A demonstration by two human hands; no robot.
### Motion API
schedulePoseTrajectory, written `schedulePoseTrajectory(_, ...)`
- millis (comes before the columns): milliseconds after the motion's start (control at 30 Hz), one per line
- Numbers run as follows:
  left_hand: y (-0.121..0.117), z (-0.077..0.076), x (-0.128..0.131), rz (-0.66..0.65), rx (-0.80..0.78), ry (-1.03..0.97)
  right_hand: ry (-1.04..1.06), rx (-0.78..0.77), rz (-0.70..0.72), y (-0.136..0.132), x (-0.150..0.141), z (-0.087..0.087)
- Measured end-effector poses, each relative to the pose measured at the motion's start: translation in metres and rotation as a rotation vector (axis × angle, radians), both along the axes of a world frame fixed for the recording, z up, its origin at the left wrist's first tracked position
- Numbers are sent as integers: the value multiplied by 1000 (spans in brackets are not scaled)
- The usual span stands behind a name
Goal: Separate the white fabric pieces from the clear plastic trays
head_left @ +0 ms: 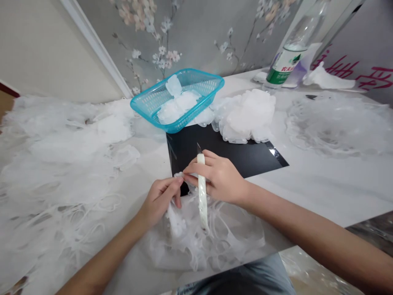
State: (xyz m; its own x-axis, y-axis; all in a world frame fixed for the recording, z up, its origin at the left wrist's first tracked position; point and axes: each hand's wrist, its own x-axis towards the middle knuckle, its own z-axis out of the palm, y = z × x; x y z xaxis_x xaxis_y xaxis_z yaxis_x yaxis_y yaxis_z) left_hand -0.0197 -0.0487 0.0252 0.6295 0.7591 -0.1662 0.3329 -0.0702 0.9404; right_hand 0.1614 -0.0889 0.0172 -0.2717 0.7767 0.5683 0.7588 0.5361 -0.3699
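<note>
My right hand (pixel 225 178) is closed around a craft knife (pixel 202 192) with a pale wrapped handle; its blade points away from me. The tips of its fingers also meet a small white translucent piece (pixel 178 175). My left hand (pixel 162 198) is closed, pinching that same piece between thumb and fingers. Below both hands lies a tangled sheet of white sheer material (pixel 217 239) with cut-out holes and thin strips. Part of it is hidden behind my hands. A black mat (pixel 227 149) lies under and beyond my fingers.
A blue plastic basket (pixel 181 125) holds several white cut pieces. Beside it is a pile of white pieces (pixel 248 114). Sheer white scraps (pixel 61 151) heap up at the left, and another sheer heap (pixel 337 123) lies right. A water bottle (pixel 285 61) stands at the back.
</note>
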Motion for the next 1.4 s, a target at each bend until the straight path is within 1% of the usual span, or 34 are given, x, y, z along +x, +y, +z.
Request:
schedulePoseTrajectory(67, 0, 1, 1, 22, 13, 2, -56, 32, -24, 1, 2, 1)
schedulePoseTrajectory(200, 0, 1, 3, 57, 14, 6, -156, 121, -141, 1, 4, 6)
schedulePoseTrajectory(267, 0, 1, 3, 68, 4, 10, -156, 112, -196, 0, 3, 7)
schedulePoseTrajectory(367, 0, 1, 3, 88, -20, 4, -122, 74, -235, 0, 3, 6)
schedulePoseTrajectory(467, -1, 1, 3, 100, -2, -19, -95, 66, -195, 0, 4, 4)
schedulePoseTrajectory(567, -2, -1, 2, 155, 97, -17, -59, 29, -103, 1, 8, 3)
schedulePoseTrajectory(633, -2, -3, 1, 210, 186, 5, 9, -20, -80, 0, 10, 3)
schedulePoseTrajectory(700, -2, -5, 0, 229, 236, 32, 74, -69, -67, -1, 11, 2)
schedulePoseTrajectory(800, -1, -8, -1, 159, 198, 35, 67, -96, 2, -2, 8, 1)
schedulePoseTrajectory(900, -2, -9, -1, 105, 150, -10, -21, -52, 34, -3, 2, -1)
schedulePoseTrajectory(1000, -2, -7, 0, 127, 131, -74, -75, 8, 4, -2, -3, -3)
schedulePoseTrajectory(1100, -1, -4, -1, 149, 97, -121, -80, 49, 15, -4, -6, -4)
schedulePoseTrajectory(1200, -1, -1, -3, 159, 58, -127, 3, -6, 12, -5, -3, -3)
schedulePoseTrajectory(1300, -1, -2, -6, 153, -5, -115, 190, -69, -55, -3, 8, 3)
schedulePoseTrajectory(1333, 0, -3, -7, 164, -22, -121, 269, -52, -106, -1, 13, 5)
schedulePoseTrajectory(1400, 2, -5, -9, 206, -37, -143, 431, 5, -266, 2, 24, 9)
